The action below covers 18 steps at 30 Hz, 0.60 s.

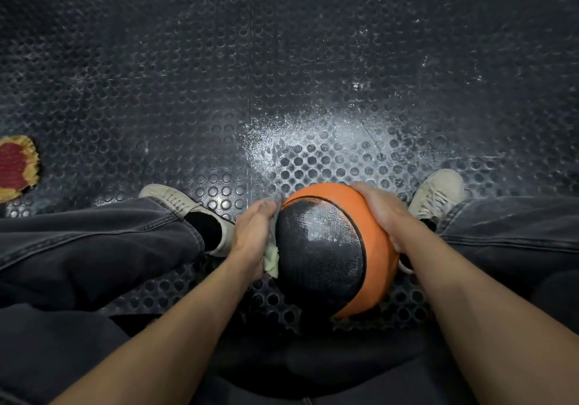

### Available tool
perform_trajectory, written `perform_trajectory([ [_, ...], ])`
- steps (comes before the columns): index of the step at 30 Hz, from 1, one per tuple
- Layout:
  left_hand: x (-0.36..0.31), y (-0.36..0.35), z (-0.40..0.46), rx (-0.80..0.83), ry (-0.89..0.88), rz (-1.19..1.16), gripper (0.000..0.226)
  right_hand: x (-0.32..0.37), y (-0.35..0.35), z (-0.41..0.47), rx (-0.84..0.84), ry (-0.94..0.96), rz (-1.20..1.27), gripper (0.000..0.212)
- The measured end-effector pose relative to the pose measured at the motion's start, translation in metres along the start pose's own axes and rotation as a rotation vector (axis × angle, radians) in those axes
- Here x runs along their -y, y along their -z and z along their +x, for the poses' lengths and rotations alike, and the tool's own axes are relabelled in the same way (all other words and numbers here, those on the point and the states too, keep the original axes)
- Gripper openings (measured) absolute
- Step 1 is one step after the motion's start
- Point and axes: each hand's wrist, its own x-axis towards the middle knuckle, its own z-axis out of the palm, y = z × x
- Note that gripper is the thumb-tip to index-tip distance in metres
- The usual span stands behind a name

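**Position.** The ball (332, 248), orange with black panels, sits low in the frame centre between the person's legs. Whether it touches the floor (219, 91) cannot be told.

**Hands.** The left hand (250, 235) grips a pale cloth (271, 257) and presses it against the ball's flank at 9 o'clock. The right hand (382, 216) is curled over the ball at 2 o'clock and steadies it.

**Progress.** Judged as mid-wipe. The black panel facing the camera shows a glossy sheen with pale mottled patches, so it is probably wetted but not fully cleaned. The orange band at 3 o'clock looks matt and even. The underside and the far side are hidden, so their condition is unknown. Remaining work, by estimate: finish the left flank, then rotate the ball to reach the hidden faces.

**Clearances.** The left shoe (169, 199) lies near at 10 o'clock and the right shoe (438, 195) near at 2 o'clock. Trouser legs close both sides at 9 and 3 o'clock. Open studded floor with a white residue patch (313, 129) extends toward 12 o'clock. A red-and-yellow rag (14, 166) lies well apart at the 9 o'clock frame edge.
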Motion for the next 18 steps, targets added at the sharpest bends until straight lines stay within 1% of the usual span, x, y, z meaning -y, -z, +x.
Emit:
perform_trajectory([
  [2, -0.004, -0.003, -0.003, -0.016, -0.033, -0.037, 0.019, 0.005, -0.001, -0.002, -0.09, 0.119, -0.054, 0.055],
  [3, -0.007, -0.004, -0.002, -0.021, -0.069, 0.004, 0.019, 0.006, -0.003, -0.005, -0.131, 0.176, -0.076, 0.054],
  [4, -0.01, -0.004, 0.001, -0.018, -0.124, 0.109, 0.019, 0.008, -0.006, -0.007, -0.184, 0.218, -0.097, 0.052],
  [7, -0.019, 0.004, 0.012, -0.112, -0.294, 0.624, 0.022, 0.008, -0.025, -0.019, -0.337, 0.341, -0.142, 0.045],
  [8, -0.024, 0.005, 0.015, -0.139, -0.366, 0.742, 0.022, 0.007, -0.031, -0.022, -0.37, 0.386, -0.126, 0.042],
  [10, -0.035, 0.004, 0.01, -0.147, -0.473, 0.848, 0.023, 0.009, -0.037, -0.025, -0.405, 0.393, -0.084, 0.038],
  [11, -0.041, 0.001, 0.005, -0.123, -0.508, 0.851, 0.022, 0.012, -0.036, -0.024, -0.42, 0.372, -0.068, 0.037],
  [12, -0.047, -0.003, -0.004, -0.067, -0.563, 0.851, 0.021, 0.015, -0.035, -0.021, -0.434, 0.348, -0.056, 0.037],
  [13, -0.051, -0.009, -0.015, 0.021, -0.637, 0.86, 0.021, 0.018, -0.032, -0.018, -0.441, 0.322, -0.05, 0.036],
  [15, -0.055, -0.023, -0.036, 0.223, -0.841, 0.933, 0.023, 0.021, -0.024, -0.012, -0.435, 0.292, -0.04, 0.036],
  [16, -0.056, -0.027, -0.037, 0.286, -0.915, 0.975, 0.023, 0.022, -0.022, -0.01, -0.423, 0.291, -0.034, 0.036],
  [17, -0.059, -0.029, -0.032, 0.283, -0.92, 1.003, 0.023, 0.021, -0.02, -0.008, -0.407, 0.296, -0.033, 0.036],
  [18, -0.064, -0.029, -0.025, 0.214, -0.852, 1.017, 0.022, 0.022, -0.021, -0.007, -0.395, 0.309, -0.039, 0.036],
])
